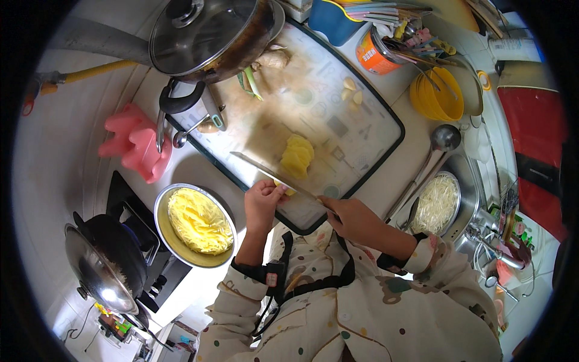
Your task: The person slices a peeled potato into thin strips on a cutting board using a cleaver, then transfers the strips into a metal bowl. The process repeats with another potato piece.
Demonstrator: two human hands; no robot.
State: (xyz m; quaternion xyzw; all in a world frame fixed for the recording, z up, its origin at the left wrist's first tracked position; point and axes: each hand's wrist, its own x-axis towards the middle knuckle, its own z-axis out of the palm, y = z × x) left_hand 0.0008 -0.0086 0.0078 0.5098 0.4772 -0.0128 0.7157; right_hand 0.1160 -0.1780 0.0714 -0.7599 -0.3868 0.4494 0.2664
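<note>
In my right hand (357, 221) is the handle of a kitchen knife (264, 169), its blade slanting across the cutting board (312, 210) towards the upper left. My left hand (262, 201) is just on the near side of the blade. Its thumb and fingers pinch a small yellow piece (290, 192), apparently potato, partly hidden by the fingers. Beyond the blade, a stack of thin yellow slices (297, 156) lies on the board. To the left of my left hand stands a metal bowl (158, 217) with yellow shreds (194, 221) in it.
Garlic cloves (350, 92), ginger (272, 59) and scallion (251, 83) lie on the board. A lidded pan (226, 59) overhangs its far left corner. A pink rack (135, 142) and a lidded wok (117, 258) are left; a bowl of pale shreds (435, 203) sits in the sink at right.
</note>
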